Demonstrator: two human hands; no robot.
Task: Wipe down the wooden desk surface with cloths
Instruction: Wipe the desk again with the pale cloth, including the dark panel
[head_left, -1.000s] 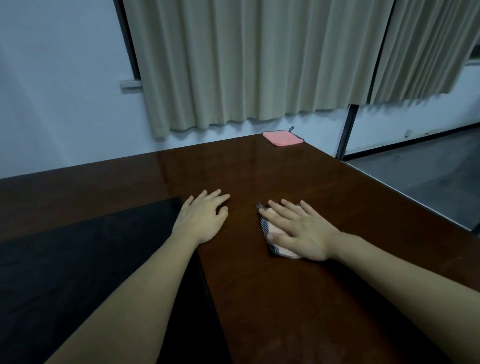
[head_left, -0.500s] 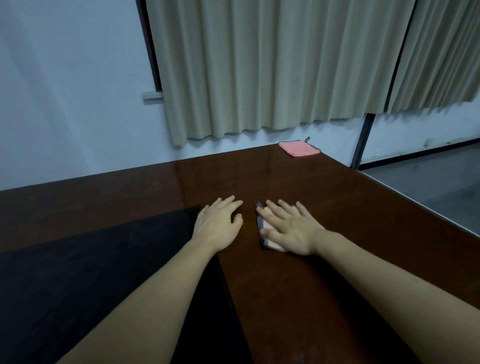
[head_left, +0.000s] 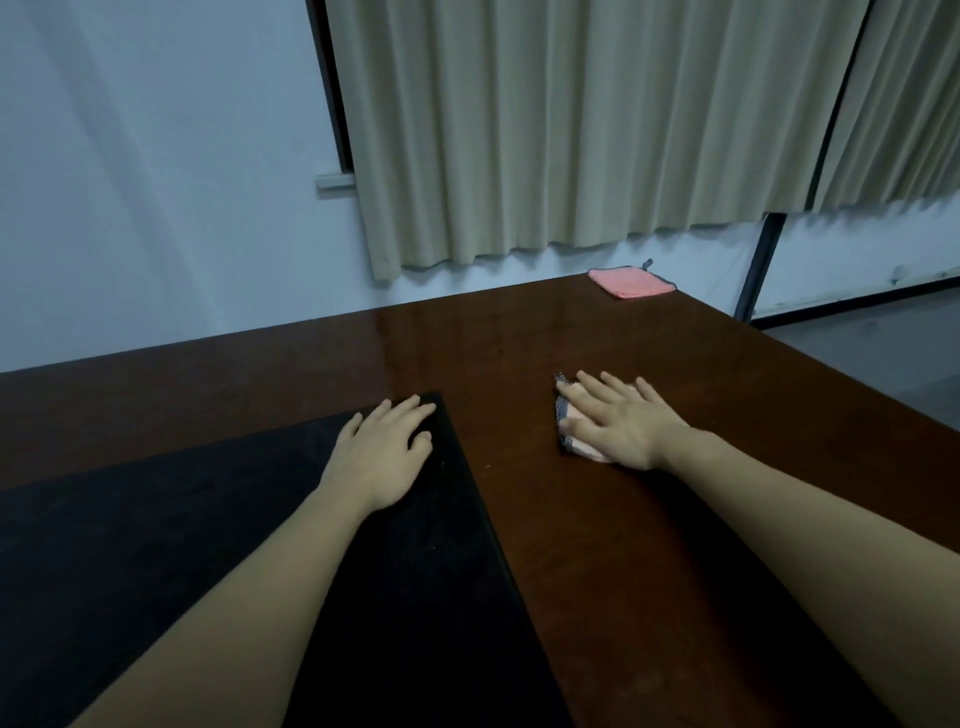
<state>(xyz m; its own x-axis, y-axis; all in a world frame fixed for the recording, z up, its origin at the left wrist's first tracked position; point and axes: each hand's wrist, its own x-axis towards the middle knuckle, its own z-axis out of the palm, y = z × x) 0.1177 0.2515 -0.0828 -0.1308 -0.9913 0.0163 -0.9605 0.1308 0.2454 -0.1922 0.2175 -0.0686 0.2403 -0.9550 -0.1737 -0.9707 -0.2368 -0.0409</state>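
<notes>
The dark glossy wooden desk (head_left: 519, 364) fills the lower half of the view. My right hand (head_left: 618, 423) lies flat, fingers straight, pressing a small folded pink cloth with a dark edge (head_left: 566, 423) onto the wood right of centre; most of that cloth is hidden under the hand. My left hand (head_left: 382, 449) rests flat with relaxed fingers on the far right corner of a black mat (head_left: 208, 519), holding nothing. A second pink cloth (head_left: 631, 282) lies flat at the desk's far right corner, well beyond both hands.
The desk's far edge meets a white wall (head_left: 156, 182) under beige curtains (head_left: 571, 130). Its right edge (head_left: 831, 382) drops to a grey floor (head_left: 893, 348). A dark vertical post (head_left: 753, 270) stands behind the far corner.
My right hand and its cloth have slid to the right, away from the left hand. My left hand now rests on the black mat's corner instead of the bare wood.
</notes>
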